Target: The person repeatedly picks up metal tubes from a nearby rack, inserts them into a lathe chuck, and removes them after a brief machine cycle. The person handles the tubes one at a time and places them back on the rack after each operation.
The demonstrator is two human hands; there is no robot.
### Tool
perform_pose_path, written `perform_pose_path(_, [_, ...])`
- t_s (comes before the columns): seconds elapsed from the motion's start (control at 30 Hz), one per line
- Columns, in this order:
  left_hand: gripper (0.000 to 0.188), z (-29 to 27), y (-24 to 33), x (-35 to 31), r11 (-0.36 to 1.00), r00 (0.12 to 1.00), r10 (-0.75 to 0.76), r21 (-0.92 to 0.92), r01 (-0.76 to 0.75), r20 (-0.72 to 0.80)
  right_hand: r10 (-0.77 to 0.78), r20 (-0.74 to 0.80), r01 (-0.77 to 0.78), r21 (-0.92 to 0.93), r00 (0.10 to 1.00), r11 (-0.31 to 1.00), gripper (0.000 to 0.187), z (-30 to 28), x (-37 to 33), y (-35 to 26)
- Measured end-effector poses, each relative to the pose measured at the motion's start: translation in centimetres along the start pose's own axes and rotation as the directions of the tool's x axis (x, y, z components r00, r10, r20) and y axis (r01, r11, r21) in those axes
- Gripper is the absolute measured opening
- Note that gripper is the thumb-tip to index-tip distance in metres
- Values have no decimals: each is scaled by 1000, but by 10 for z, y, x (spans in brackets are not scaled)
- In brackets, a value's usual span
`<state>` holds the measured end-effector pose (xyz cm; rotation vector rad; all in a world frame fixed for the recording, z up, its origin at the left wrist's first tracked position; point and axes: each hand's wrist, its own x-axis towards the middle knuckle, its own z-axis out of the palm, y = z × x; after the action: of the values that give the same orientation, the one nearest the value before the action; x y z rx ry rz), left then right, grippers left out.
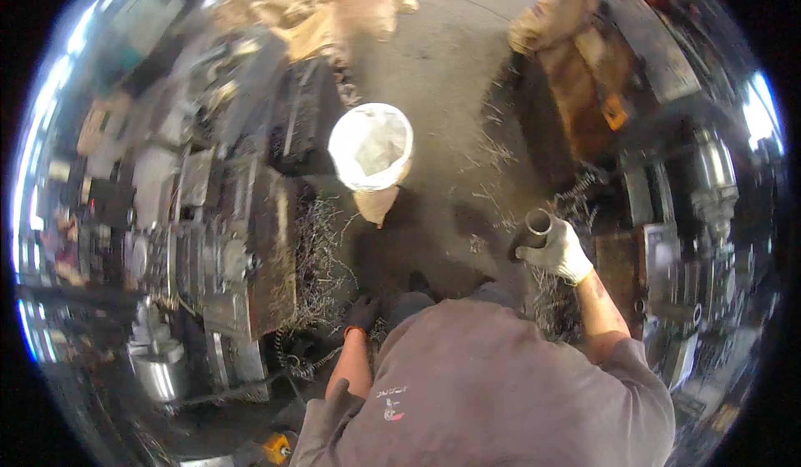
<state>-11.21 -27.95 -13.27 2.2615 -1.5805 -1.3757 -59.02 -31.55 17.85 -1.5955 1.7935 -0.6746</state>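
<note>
My right hand (561, 254), in a white knit glove, is closed round a short metal tube (538, 222). The tube's round open end faces up, and my arm reaches out to the right. Low at my left side hangs my left hand (362, 312), in a dark glove with an orange cuff. Its fingers blend into the dark floor, so their shape and anything in them are hidden. In front of me, a little left, stands a sack (380, 204) with a white liner (342, 146) folded over its round mouth.
Lathes with a shiny chuck (163, 377) and another chuck (715, 163) flank me on both sides. Curly metal shavings (317, 242) lie on the floor beside the left machine, and more (499, 154) on the right. Tan sacks (284, 4) lie at the far left.
</note>
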Motion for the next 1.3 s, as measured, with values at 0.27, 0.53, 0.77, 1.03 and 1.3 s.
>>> perform_pose_path(0.27, [57,44,-247,-56,973,969,-222,33,227,-109,-289,392,317,-6,873,949,49,130,126,-148])
perform_pose_path(0.53, [57,86,-242,-180,362,564,-821,-840,404,-82,-711,596,656,372,373,656,46,252,157,-308])
perform_pose_path(0.77, [58,129,-161,-202,-80,-177,-976,-963,-259,128,-825,561,741,578,-58,341,52,396,216,-407])
perform_pose_path(1.03, [59,-40,-121,-280,203,-738,-670,-976,-82,-78,-368,777,855,505,-510,-120,44,430,295,-480])
perform_pose_path(1.3, [55,-63,-133,-308,290,-677,-706,-957,-7,-209,-679,233,506,830,-696,-233,25,471,233,-682])
